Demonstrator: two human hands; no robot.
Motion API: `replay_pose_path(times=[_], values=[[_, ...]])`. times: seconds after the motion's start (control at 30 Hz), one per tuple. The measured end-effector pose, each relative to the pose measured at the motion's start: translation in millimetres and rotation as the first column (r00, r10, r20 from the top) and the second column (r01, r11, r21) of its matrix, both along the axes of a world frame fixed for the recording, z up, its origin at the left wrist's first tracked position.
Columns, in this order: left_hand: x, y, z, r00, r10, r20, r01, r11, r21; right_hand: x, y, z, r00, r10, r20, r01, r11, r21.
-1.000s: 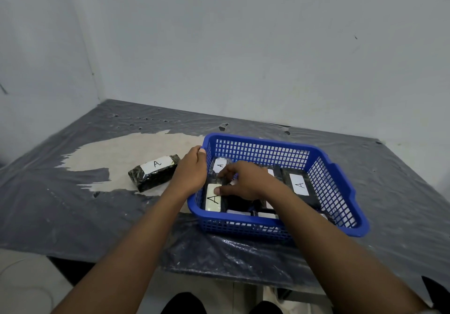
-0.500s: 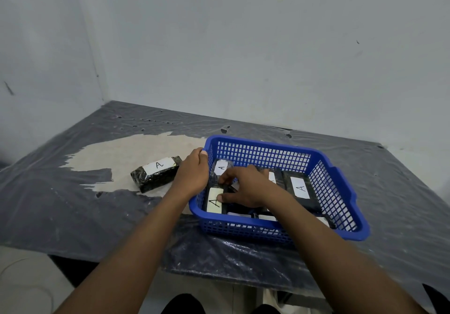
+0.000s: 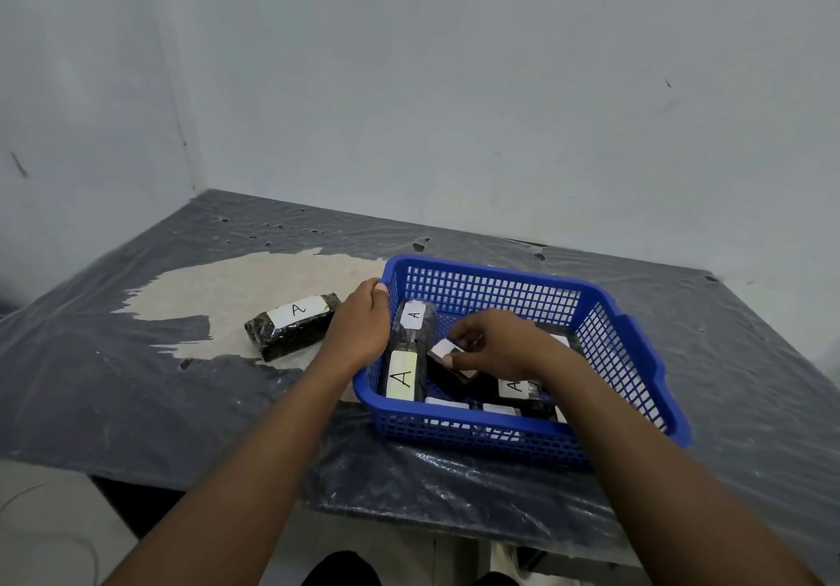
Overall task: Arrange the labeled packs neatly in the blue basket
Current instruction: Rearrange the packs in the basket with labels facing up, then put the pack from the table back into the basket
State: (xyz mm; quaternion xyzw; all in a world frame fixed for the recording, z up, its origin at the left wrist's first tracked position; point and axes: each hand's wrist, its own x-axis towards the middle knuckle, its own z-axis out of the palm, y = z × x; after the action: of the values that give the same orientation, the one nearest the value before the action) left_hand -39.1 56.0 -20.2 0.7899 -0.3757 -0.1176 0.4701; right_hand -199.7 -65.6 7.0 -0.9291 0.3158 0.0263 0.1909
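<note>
The blue basket sits on the table and holds several dark packs with white "A" labels. My left hand grips the basket's left rim. Inside the basket, my right hand pinches a dark pack and holds it tilted, lifted off the others. Two packs lie end to end along the left wall: a near one and a far one. Another labeled pack lies under my right wrist. One more labeled pack lies on the table left of the basket.
The table is covered with dark plastic sheeting, torn to show a pale patch at the left. Grey walls stand close behind and to the left. The table's front edge runs just below the basket.
My right hand has lifted and tilted one pack inside the basket, uncovering a labeled pack beneath. My left hand stays on the rim.
</note>
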Motion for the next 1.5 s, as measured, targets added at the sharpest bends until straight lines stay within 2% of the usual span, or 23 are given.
replay_pose_path(times=[0.17,0.5,0.57,0.63,0.7,0.77,0.83,0.87,0.93,1.0,1.07,1.17,1.27,1.37,1.5], values=[[1,-1,-2,1.0,0.002,0.017,-0.002,1.0,-0.001,-6,-5,6,0.994,0.1,-0.044,-0.095,0.988,0.121],[3,-2,-5,1.0,0.0,0.026,0.0,1.0,-0.012,-10,7,17,0.974,0.176,-0.14,-0.152,0.974,0.166],[3,-3,-5,1.0,0.007,0.008,-0.007,1.0,-0.028,-12,18,19,0.987,0.141,-0.075,-0.138,0.989,0.047],[6,-3,-7,0.999,0.029,-0.033,-0.03,0.999,-0.039,-10,42,17,0.984,0.108,0.145,-0.104,0.994,-0.034],[10,-5,-7,0.991,0.018,-0.132,-0.023,0.999,-0.038,-5,73,10,0.936,0.109,0.334,-0.116,0.993,0.0],[15,-6,-7,0.96,-0.008,-0.281,-0.002,0.999,-0.036,0,101,-3,0.917,0.139,0.374,-0.151,0.989,0.003],[23,-2,-9,0.944,-0.02,-0.329,0.002,0.999,-0.053,3,115,-16,0.915,0.187,0.356,-0.154,0.981,-0.117],[28,3,-10,0.96,-0.017,-0.281,-0.003,0.997,-0.071,4,117,-20,0.914,0.21,0.348,-0.152,0.971,-0.184],[41,14,-16,0.997,0.072,-0.012,-0.072,0.994,-0.086,3,114,-24,0.904,0.246,0.35,-0.162,0.954,-0.254],[58,28,-24,0.92,0.191,0.342,-0.188,0.981,-0.044,2,110,-27,0.894,0.262,0.363,-0.155,0.942,-0.298],[75,40,-33,0.839,0.175,0.515,-0.254,0.963,0.086,0,107,-31,0.892,0.253,0.376,-0.117,0.93,-0.349],[100,70,-56,0.839,0.129,0.528,-0.325,0.898,0.296,1,112,-34,0.892,0.255,0.374,-0.12,0.93,-0.348],[113,79,-65,0.853,0.104,0.511,-0.304,0.896,0.325,5,114,-34,0.892,0.247,0.378,-0.113,0.932,-0.344],[108,75,-61,0.872,0.158,0.462,-0.284,0.934,0.216,4,113,-35,0.896,0.244,0.371,-0.115,0.934,-0.337],[87,67,-30,0.915,0.287,0.283,-0.256,0.956,-0.144,2,113,-28,0.892,0.194,0.409,-0.107,0.969,-0.224]])
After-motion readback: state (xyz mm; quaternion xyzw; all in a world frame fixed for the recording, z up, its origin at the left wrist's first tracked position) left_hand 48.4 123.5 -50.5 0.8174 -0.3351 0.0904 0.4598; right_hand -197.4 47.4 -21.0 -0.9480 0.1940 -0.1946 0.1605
